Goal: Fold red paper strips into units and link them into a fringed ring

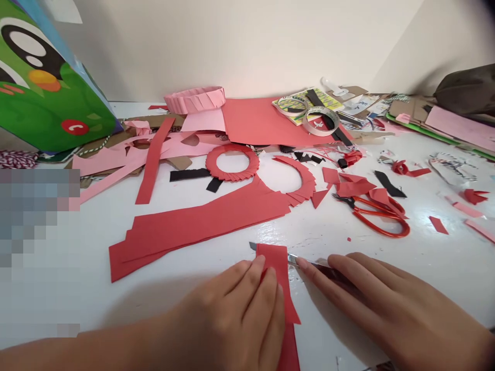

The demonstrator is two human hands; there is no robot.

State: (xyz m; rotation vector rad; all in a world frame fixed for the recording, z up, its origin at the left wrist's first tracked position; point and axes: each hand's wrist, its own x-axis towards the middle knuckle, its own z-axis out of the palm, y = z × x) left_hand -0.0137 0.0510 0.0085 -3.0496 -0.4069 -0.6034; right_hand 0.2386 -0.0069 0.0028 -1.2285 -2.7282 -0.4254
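A narrow red paper strip point(279, 278) lies on the white table point(96, 288) near its front edge. My left hand point(235, 319) presses flat on the strip's left side, fingers stretched out. My right hand point(386, 304) grips a metal craft knife point(297, 259); its blade runs under the strip's top end, the tip showing at the strip's left. The index finger lies along the blade's back.
Long red paper strips point(201, 226) lie just beyond. Further back are a red pleated ring point(232, 163), a pink pleated band point(195, 99), a red sheet point(263, 121) and tape rolls point(320, 121). Red scissors point(381, 216) sit right. A green bag point(42, 82) stands far left.
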